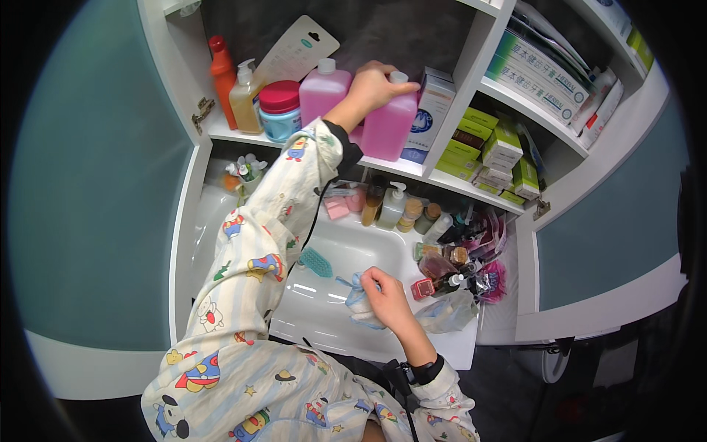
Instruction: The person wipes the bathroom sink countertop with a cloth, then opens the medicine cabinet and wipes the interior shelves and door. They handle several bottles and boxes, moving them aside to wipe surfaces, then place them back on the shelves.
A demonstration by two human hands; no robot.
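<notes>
My left hand [373, 85] reaches up to the cabinet shelf and grips the shoulder of a pink plastic bottle [389, 130] with a white cap, its thumb across the front. A second pink bottle [325, 91] stands just left of it, and a white box [432, 113] is close on the right. Lower down, over the white washbasin [359, 246], my right hand [386, 298] holds a bunched blue-and-white cloth [359, 304]. A turquoise textured piece [316, 262] lies in the basin near my left sleeve.
Left on the shelf stand a red bottle [222, 83], a pump bottle [249, 105] and a red-lidded jar [280, 110]. Green boxes [469, 143] fill the right compartment. Toiletries, including a pump bottle [392, 209], line the basin rim. Open cabinet doors [99, 193] flank both sides.
</notes>
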